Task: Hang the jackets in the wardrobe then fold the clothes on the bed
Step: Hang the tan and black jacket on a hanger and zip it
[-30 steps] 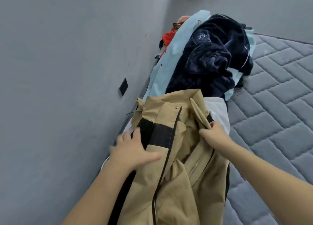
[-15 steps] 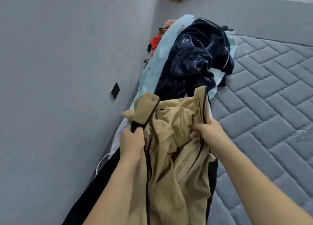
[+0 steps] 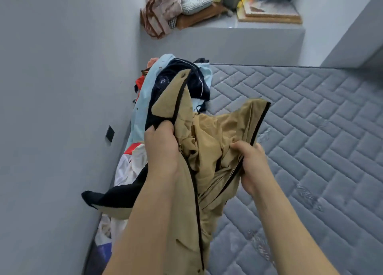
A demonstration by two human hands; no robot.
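Head-worn view, down over bed (image 3: 310, 150)

Clothes pile (image 3: 165, 92) left on mattress (image 3: 310, 140)

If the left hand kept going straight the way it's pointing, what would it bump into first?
The left hand points away along the wall side, so it would probably meet the dark navy garment on the clothes pile first. Depth is hard to judge here.

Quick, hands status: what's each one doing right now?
Left hand: closed, gripping the tan jacket by its collar edge.
Right hand: closed, gripping the jacket's zipper edge.
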